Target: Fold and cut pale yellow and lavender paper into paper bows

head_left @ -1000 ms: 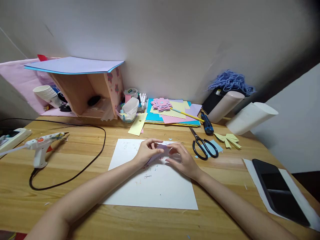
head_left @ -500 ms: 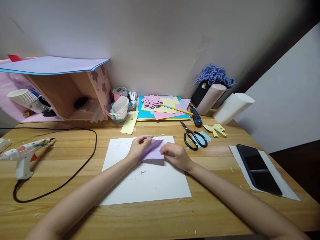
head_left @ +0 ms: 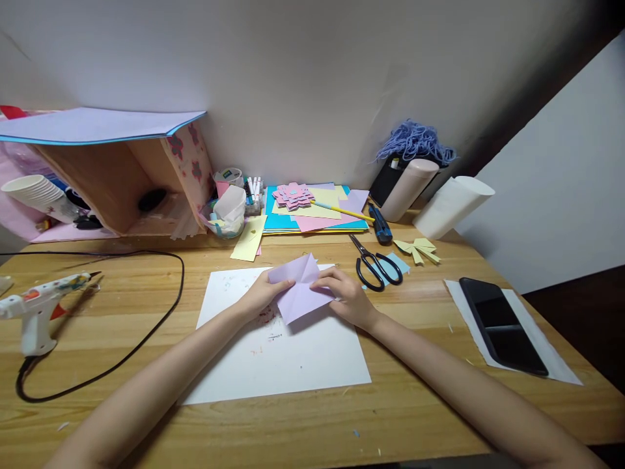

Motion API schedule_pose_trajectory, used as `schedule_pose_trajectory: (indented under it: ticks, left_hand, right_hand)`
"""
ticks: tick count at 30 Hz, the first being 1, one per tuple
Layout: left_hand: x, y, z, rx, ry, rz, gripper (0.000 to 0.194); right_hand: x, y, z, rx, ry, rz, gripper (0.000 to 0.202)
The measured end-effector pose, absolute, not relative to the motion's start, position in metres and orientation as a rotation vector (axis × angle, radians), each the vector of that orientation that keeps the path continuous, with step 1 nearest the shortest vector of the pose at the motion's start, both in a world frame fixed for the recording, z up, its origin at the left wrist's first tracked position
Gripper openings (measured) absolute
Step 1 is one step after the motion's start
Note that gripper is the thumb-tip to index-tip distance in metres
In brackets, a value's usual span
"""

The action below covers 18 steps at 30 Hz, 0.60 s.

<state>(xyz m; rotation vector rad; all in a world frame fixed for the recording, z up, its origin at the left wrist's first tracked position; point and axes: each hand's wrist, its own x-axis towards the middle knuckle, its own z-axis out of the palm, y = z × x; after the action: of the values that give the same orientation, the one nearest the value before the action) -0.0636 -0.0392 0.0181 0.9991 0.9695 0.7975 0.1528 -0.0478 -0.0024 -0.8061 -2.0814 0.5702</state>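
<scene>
A creased sheet of purple paper is held up between both hands, above a white sheet with small ink marks on it. My left hand grips its left edge, the thumb lying on top. On the opposite side my right hand pinches the right part, fingers on the upper face and the thumb mostly hidden. A fold line runs through the purple paper, and its corners point up and down.
Black-handled scissors lie on blue paper right of the hands, near a yellow paper bow and a cutter. A phone rests at right, a glue gun with its cord at left. Coloured papers are stacked behind.
The purple paper has been opened out and turned, showing more of its surface with a crease. My left hand has shifted slightly left and lower. The camera view has moved a little.
</scene>
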Motion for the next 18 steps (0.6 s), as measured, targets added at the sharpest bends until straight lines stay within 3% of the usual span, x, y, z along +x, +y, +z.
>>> schedule_pose_trajectory:
  ticks: [10,18]
  left_hand:
    - [-0.066,-0.032,0.017,1.039,0.913,0.737,0.038]
    - [-0.069,-0.030,0.023,1.108,0.859,0.682,0.049]
  right_hand:
    - [0.150,-0.043,0.002,-0.911,-2.011,0.534,0.013]
    - [0.150,-0.041,-0.001,-0.998,-1.946,0.352,0.030]
